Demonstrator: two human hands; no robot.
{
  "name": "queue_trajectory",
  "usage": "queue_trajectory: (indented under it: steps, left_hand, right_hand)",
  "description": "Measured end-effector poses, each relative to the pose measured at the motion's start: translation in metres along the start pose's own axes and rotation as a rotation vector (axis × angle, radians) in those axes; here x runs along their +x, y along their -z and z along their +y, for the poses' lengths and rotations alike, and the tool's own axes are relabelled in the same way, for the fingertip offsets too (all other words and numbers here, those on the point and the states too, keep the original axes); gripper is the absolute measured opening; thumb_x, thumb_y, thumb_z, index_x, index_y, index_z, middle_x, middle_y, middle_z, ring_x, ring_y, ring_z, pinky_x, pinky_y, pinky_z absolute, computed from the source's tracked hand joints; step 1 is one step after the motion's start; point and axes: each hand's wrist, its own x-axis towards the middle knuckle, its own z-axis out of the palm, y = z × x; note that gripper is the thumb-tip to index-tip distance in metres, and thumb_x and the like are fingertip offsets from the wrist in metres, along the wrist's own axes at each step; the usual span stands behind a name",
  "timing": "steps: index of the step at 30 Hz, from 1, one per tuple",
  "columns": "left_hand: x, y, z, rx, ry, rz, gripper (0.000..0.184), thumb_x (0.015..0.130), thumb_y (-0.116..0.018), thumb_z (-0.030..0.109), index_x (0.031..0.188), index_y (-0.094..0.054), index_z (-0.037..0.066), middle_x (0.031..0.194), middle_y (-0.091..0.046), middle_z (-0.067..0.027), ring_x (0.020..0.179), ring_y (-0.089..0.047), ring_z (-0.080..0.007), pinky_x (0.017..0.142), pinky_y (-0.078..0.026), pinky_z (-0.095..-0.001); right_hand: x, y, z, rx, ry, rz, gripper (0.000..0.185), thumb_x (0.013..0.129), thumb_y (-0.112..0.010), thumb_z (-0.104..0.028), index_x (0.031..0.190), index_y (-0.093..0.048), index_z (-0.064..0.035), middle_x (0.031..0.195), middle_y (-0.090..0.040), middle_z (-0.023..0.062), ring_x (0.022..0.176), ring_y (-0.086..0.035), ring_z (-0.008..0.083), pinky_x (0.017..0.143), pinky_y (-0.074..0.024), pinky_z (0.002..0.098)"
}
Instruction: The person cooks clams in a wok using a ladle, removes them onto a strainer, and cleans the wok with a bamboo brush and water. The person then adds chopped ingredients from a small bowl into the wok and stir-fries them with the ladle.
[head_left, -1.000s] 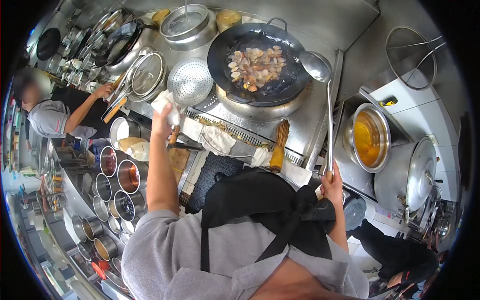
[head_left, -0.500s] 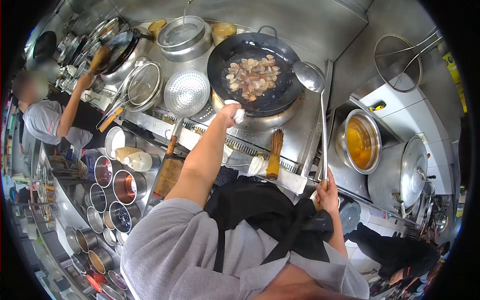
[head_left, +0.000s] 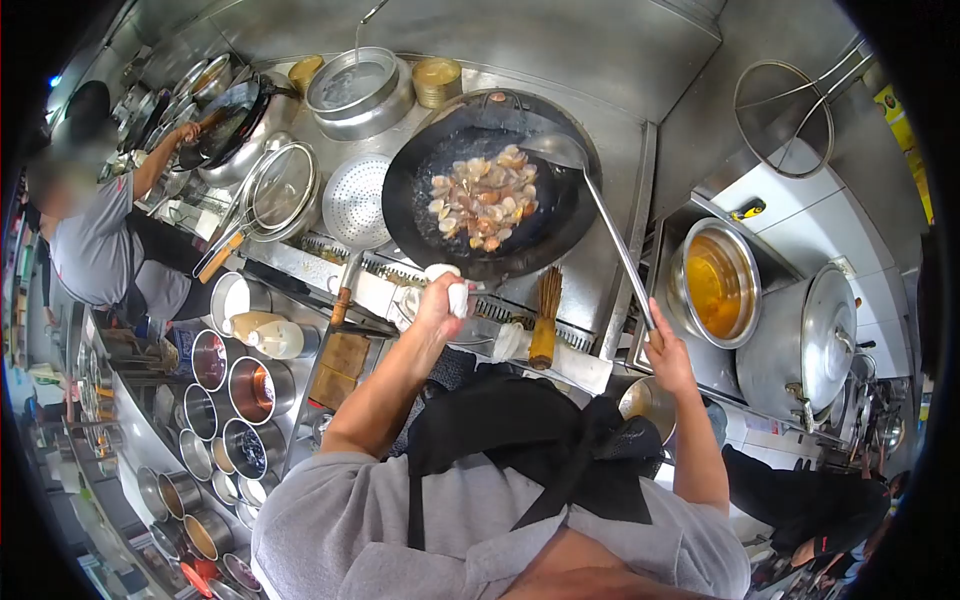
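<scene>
A black wok [head_left: 412, 165] sits over the burner, pulled towards me, with clams [head_left: 483, 198] in open shells heaped in its middle. My left hand [head_left: 438, 308] is closed around a white cloth [head_left: 458, 299] at the wok's near side; the handle under the cloth is hidden. My right hand [head_left: 671, 358] grips the end of a long-handled ladle [head_left: 556, 150]. Its bowl hangs at the wok's far right, over the inner wall; whether it touches cannot be told. A bamboo brush [head_left: 545, 320] rests upright on the stove's front ledge between my hands.
A perforated skimmer [head_left: 357, 200] and wire strainers [head_left: 280, 190] lie left of the wok. Water runs into a metal pot [head_left: 365, 115] behind. To the right are a bowl of yellow liquid [head_left: 718, 280] and a lidded stockpot [head_left: 775, 345]. A co-worker [head_left: 95, 250] stirs another wok at far left.
The wok has come towards me and slightly left, drawn by my left hand. The ladle's bowl has swung left from beside the rim to over the wok. The co-worker's arm has lowered.
</scene>
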Motion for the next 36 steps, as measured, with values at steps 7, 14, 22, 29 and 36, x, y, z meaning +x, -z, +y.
queue_trajectory:
  steps: [7, 14, 22, 29, 36]
  left_hand:
    - [-0.061, 0.014, 0.000, -0.073, 0.095, -0.006, 0.015, 0.079, -0.057, 0.009, 0.091, -0.049, 0.009, 0.081, -0.055, -0.0131, 0.061, -0.048, -0.0177, 0.046, -0.040, -0.0241]
    - [-0.070, 0.048, 0.005, -0.099, 0.195, -0.092, 0.016, 0.080, -0.057, 0.016, 0.090, -0.048, 0.007, 0.079, -0.054, -0.0084, 0.056, -0.046, -0.0140, 0.045, -0.041, -0.0231]
    - [-0.063, 0.086, 0.028, -0.085, 0.236, -0.233, 0.011, 0.083, -0.058, 0.011, 0.089, -0.049, 0.010, 0.081, -0.056, -0.0103, 0.058, -0.050, -0.0148, 0.046, -0.041, -0.0248]
    - [-0.050, 0.113, 0.056, -0.055, 0.329, -0.306, 0.006, 0.085, -0.056, 0.011, 0.088, -0.051, 0.011, 0.080, -0.057, -0.0088, 0.059, -0.051, -0.0159, 0.047, -0.041, -0.0252]
    - [-0.069, 0.124, 0.080, 0.045, 0.291, -0.286, 0.005, 0.085, -0.056, 0.011, 0.086, -0.051, 0.010, 0.077, -0.057, -0.0067, 0.056, -0.050, -0.0147, 0.044, -0.036, -0.0262]
  right_hand:
    - [-0.012, 0.017, 0.019, -0.136, 0.053, -0.071, 0.081, 0.082, -0.059, -0.004, 0.153, -0.029, -0.0300, 0.107, -0.064, 0.0258, 0.091, -0.062, 0.0456, 0.082, -0.0478, 0.0472]
    - [-0.032, 0.023, 0.000, -0.179, 0.069, -0.055, 0.080, 0.082, -0.058, 0.001, 0.153, -0.031, -0.0247, 0.081, -0.057, 0.0225, 0.076, -0.059, 0.0422, 0.074, -0.0478, 0.0431]
    - [-0.065, 0.003, -0.055, -0.251, 0.061, 0.012, 0.084, 0.077, -0.056, 0.007, 0.154, -0.029, -0.0164, 0.066, -0.029, 0.0084, 0.056, -0.036, 0.0209, 0.059, -0.0390, 0.0286]
    - [-0.091, -0.024, -0.098, -0.275, 0.033, 0.067, 0.083, 0.079, -0.054, 0.008, 0.155, -0.028, -0.0151, 0.067, -0.024, 0.0024, 0.058, -0.030, 0.0147, 0.056, -0.0341, 0.0272]
    - [-0.115, -0.050, -0.113, -0.297, 0.015, 0.087, 0.083, 0.080, -0.055, 0.007, 0.155, -0.028, -0.0157, 0.066, -0.028, 0.0041, 0.059, -0.033, 0.0168, 0.059, -0.0361, 0.0269]
